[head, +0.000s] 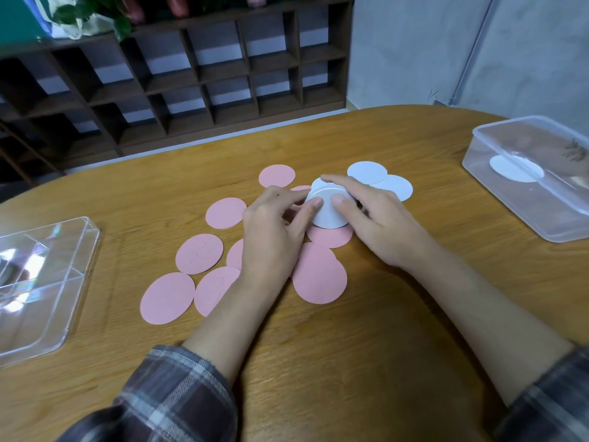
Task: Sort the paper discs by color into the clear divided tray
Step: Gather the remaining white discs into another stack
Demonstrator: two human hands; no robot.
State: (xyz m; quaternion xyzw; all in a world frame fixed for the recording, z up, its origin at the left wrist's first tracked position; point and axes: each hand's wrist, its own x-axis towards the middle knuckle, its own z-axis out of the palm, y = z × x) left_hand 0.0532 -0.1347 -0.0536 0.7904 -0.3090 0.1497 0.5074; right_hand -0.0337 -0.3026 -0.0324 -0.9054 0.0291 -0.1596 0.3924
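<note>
Clear divided tray (pixel 41 282): table (pixel 350 362) left edge. Pink discs (pixel 199 253): spread at centre. Left hand (pixel 274 231) and right hand (pixel 379 224): each grip clamped on the white disc stack (pixel 328 212), over the pink discs. Lidded container (pixel 526 199): far right.

A big brown wooden table (pixel 414 148) with a round edge fills the bottom of the view. On its right side sits a clear plastic box (pixel 541 199) with a lid on top. Behind the table stands a dark brown shelf (pixel 191 81) with many square holes. On top of the shelf are green leaves (pixel 73 11) and a pale bag (pixel 83 27). The wall (pixel 414 49) on the right is grey, and a thin pipe (pixel 475 49) runs down it. A bit of green wall (pixel 16 20) shows far left.
</note>
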